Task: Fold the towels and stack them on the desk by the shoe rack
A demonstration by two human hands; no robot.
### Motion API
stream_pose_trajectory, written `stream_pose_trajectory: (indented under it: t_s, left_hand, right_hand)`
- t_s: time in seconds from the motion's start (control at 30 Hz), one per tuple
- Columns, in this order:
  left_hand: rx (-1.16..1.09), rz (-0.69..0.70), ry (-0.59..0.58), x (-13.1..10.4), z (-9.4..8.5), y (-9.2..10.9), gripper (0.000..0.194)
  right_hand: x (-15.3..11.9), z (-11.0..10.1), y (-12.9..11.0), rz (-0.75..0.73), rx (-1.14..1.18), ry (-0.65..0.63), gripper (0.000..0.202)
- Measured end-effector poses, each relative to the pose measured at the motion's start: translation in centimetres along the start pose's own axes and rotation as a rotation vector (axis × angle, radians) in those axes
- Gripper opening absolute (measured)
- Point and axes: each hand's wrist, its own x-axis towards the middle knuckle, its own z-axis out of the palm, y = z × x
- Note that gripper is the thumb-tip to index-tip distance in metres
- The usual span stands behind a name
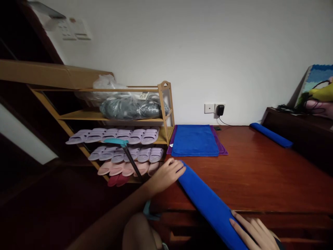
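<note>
A blue towel (208,201), folded into a long narrow strip, lies slantwise over the front edge of the wooden table (260,173). My left hand (170,173) is closed on its far left end, fingertips over the corner. Lower right, my right hand (255,231) holds the strip near its close end, fingers along the right side; its thumb is hidden. Beyond them, flat blue towels (195,139) lie stacked on purple cloth (223,150) near the wall. Another narrow blue towel roll (272,134) rests at the table's back right.
A wooden shoe rack (166,114) with lilac and pink slippers (151,135) stands left of the table. A turquoise-topped dark pole (131,159) leans before it. A black plug (220,110) sits in the wall socket, its cable running along the back. A dark raised ledge (293,128) borders the right.
</note>
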Motion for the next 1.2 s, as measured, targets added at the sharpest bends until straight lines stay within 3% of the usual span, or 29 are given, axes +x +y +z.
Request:
stream_pose_trajectory:
  t_s: [0.1, 0.2, 0.33, 0.43, 0.6, 0.7, 0.8, 0.93, 1.07, 1.2]
  left_hand:
    - [-0.056, 0.047, 0.050, 4.5, 0.2, -2.7, 0.038]
    - [-0.072, 0.042, 0.078, 9.4, 1.7, -4.6, 0.040]
    - [-0.118, 0.038, 0.101, 14.1, 4.6, -5.0, 0.040]
    - [-0.141, 0.023, 0.057, 15.4, 6.3, -4.7, 0.039]
    - [-0.135, -0.158, 0.008, 13.5, 6.7, -4.8, 0.062]
    - [-0.234, -0.293, 0.051, 11.3, 5.8, -4.7, 0.073]
    - [-0.556, -0.452, 0.064, 9.4, 5.1, -3.8, 0.059]
    - [-0.869, -0.585, 0.015, 7.9, 5.0, -2.1, 0.035]
    - [-1.145, -0.651, -0.033, 7.2, 5.5, -0.5, 0.034]
    - [-1.498, -0.775, 0.045, 7.1, 6.1, 0.4, 0.033]
  right_hand:
    - [1.3, 0.7, -1.1, 0.139, 0.053, 0.055, 0.068]
    - [2.5, 2.6, -2.2, 0.277, 0.058, 0.076, 0.074]
    - [4.5, 5.0, -3.3, 0.273, 0.061, 0.032, 0.073]
    - [5.5, 5.3, -3.6, 0.271, 0.080, 0.010, 0.072]
    - [6.0, 3.2, -3.6, 0.240, 0.084, -0.057, 0.067]
    - [6.6, 2.2, -3.7, 0.239, 0.073, 0.033, 0.061]
    - [7.8, 2.4, -4.2, 0.222, 0.068, 0.143, 0.054]
    - [9.1, 3.9, -5.0, 0.280, 0.023, 0.108, 0.046]
    - [9.3, 5.1, -5.3, 0.385, -0.003, 0.110, 0.030]
    - [9.3, 4.9, -4.6, 0.508, 0.120, 0.083, 0.022]
